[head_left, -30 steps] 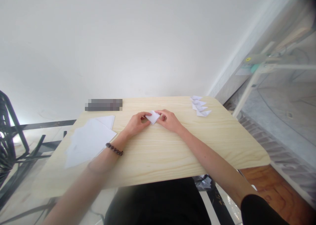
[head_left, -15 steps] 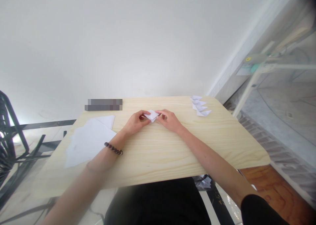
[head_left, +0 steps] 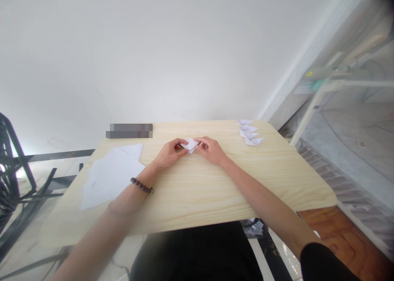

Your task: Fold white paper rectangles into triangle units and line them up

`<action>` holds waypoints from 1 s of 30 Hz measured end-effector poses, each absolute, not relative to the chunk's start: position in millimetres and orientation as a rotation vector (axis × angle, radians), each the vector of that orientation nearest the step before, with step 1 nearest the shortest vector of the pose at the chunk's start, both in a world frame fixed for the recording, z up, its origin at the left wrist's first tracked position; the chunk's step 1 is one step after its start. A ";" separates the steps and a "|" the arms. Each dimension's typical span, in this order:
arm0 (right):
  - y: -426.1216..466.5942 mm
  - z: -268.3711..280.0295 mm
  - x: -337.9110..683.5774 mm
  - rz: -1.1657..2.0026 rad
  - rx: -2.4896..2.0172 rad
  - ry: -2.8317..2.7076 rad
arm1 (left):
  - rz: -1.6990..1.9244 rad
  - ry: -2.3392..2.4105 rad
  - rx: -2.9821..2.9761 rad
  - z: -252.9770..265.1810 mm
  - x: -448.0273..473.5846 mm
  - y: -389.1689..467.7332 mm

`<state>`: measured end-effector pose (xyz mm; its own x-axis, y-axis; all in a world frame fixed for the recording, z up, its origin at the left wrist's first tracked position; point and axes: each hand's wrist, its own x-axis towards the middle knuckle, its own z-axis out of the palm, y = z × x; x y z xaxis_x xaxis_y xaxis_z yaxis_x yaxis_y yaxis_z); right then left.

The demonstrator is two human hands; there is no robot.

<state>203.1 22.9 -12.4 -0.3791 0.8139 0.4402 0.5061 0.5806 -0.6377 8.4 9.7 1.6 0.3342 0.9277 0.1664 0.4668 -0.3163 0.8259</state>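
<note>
A small piece of folded white paper (head_left: 191,144) is between my two hands, over the middle of the table. My left hand (head_left: 171,151) pinches its left corner with thumb and fingers closed on it. On the opposite corner, my right hand (head_left: 209,148) grips the paper in the same way. The folded layers stand slightly apart at the near side. Fingertips cover both side corners. A dark bead bracelet (head_left: 141,185) circles my left wrist.
Loose white paper sheets (head_left: 111,174) lie on the left of the wooden table (head_left: 197,203). Several folded paper shapes (head_left: 250,133) stand in a row at the back right. A pixelated dark patch (head_left: 129,131) covers something at the back left. Behind is a white wall (head_left: 184,59).
The folded paper's layers have shifted slightly between my fingers, the near edge looking a little more parted. Both hands stay in nearly the same place.
</note>
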 end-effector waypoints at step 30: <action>27.6 -17.5 203.7 0.300 -1.109 -2.169 | 0.850 1.250 2.247 -0.7 12.8 8.2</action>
